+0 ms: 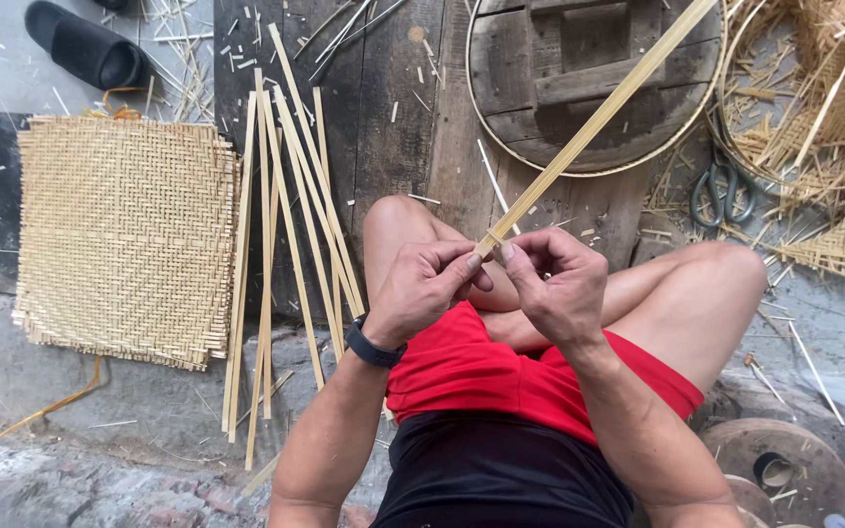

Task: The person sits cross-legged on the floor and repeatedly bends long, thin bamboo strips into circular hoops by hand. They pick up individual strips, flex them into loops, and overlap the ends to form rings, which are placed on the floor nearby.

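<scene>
While sitting cross-legged, I'm pinching the near end of a long bamboo strip [594, 122] with both hands: left hand [422, 288] closed on the tip, right hand [559, 284] closed just beside it. Strip is angling up over the round wooden board [589, 108]. Woven bamboo mat [124, 240] and loose strips [290, 244] are lying at the left. Risk, as I judge it: uneven pull could snap the strip or splinter into fingertips.
</scene>
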Action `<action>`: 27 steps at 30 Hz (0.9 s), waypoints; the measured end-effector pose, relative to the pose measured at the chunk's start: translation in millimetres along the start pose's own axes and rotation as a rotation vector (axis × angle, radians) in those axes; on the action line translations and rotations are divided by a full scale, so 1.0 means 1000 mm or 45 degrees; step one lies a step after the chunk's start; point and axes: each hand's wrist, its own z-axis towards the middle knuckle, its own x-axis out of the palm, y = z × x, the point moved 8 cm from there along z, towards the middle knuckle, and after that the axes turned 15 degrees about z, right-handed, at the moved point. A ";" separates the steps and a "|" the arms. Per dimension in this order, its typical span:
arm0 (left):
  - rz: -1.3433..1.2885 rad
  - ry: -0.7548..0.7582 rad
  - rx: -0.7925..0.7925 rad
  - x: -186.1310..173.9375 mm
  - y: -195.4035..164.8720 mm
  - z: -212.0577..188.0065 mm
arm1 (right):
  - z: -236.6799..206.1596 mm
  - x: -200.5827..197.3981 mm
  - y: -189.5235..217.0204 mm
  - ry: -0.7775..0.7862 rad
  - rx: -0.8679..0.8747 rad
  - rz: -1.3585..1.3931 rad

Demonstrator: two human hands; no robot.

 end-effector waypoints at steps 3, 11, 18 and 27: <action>-0.139 0.088 -0.063 0.021 0.005 -0.004 | -0.013 -0.016 -0.005 0.047 0.071 0.052; -0.133 0.186 -0.031 0.055 0.015 -0.019 | -0.043 -0.045 -0.017 0.099 0.075 0.043; 0.118 0.118 0.002 0.062 0.013 -0.024 | -0.055 -0.057 -0.029 0.219 -0.041 0.032; -0.068 0.300 -0.219 0.088 0.041 -0.032 | -0.021 -0.053 -0.045 0.247 -0.289 0.043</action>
